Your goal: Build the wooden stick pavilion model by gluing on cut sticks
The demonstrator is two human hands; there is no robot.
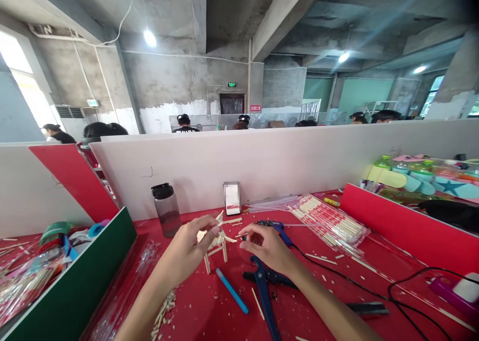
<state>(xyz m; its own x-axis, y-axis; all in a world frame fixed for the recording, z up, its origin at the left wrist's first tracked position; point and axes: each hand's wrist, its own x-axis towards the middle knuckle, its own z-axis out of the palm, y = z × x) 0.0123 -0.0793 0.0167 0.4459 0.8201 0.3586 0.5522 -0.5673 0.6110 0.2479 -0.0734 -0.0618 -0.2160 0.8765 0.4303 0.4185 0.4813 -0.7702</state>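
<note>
A small chair-like model (215, 243) made of pale wooden sticks stands on the red table (202, 311), its legs showing below my left hand. My left hand (194, 246) is closed at the model's upper left side, thumb and fingers on it; the exact grip is partly hidden. Just right of the model, my right hand (271, 248) has thumb and forefinger brought together around something too small to make out. Behind that hand lies a blue glue gun (279, 227). A dark blue hand cutter (264, 286) rests below it, and a blue pen (232, 291) lies in front of the model.
A phone (232, 201) leans against the white partition (247, 161), with a dark bottle (166, 211) to its left. Bagged sticks (331, 223) lie at right near a black cord (337, 271). Stick offcuts (164, 311) are scattered around. Green (86, 281) and red (396, 231) dividers flank the space.
</note>
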